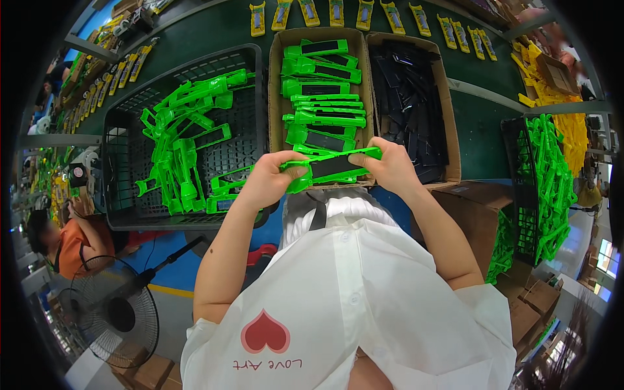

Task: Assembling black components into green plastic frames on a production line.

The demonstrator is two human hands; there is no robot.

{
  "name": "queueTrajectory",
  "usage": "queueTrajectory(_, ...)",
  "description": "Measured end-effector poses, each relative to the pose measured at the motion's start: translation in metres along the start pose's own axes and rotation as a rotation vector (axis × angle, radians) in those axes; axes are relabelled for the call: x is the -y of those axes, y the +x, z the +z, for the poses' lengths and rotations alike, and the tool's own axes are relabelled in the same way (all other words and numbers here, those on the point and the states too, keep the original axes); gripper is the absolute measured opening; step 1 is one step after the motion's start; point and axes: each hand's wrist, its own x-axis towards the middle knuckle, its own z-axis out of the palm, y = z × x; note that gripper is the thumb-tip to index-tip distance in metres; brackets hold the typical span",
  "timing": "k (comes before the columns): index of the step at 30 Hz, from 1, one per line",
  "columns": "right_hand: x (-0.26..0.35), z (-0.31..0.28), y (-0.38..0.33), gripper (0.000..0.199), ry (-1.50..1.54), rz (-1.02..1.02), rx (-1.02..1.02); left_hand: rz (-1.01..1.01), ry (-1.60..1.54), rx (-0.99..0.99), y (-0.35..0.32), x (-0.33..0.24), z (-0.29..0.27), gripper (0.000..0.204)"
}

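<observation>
Between my hands is a bright green plastic casing [320,177] with a flat black panel [330,167] in its long opening. My left hand [276,177] grips its wider end, thumb on top. The narrow end is pinched by my right hand [392,166], whose thumb presses on the black panel. Just beyond, a cardboard box [276,97] holds a stack of similar green casings [325,89] with black panels. Beside it on the right, another cardboard box [449,123] contains loose black flat panels [406,97].
A black plastic crate [117,153] of green casings stands to the left. At right is another crate [520,188], heaped with green parts, near yellow parts [569,130]. Yellow pieces [336,13] line the green conveyor [221,26]. A fan [120,315] and a co-worker [75,244] are at lower left.
</observation>
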Motion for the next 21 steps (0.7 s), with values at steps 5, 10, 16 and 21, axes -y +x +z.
queueTrajectory(5, -0.025, 0.018, 0.007, 0.038, -0.124, -0.202, -0.195, 0.216, 0.926, -0.069, 0.011, -0.020, 0.034, 0.022)
queueTrajectory(10, -0.028, 0.019, -0.001, 0.055, 0.004, -0.245, -0.090, 0.296, 0.814, -0.118, 0.025, -0.009, 0.058, 0.017)
queueTrajectory(16, -0.055, 0.011, 0.026, 0.054, 0.240, -0.016, 0.108, 0.172, 0.918, -0.078, 0.075, 0.001, 0.031, 0.051)
queueTrajectory(21, -0.117, -0.020, 0.042, 0.038, -0.637, 0.262, -0.428, -0.084, 1.499, -0.282, 0.097, 0.047, 0.035, 0.090)
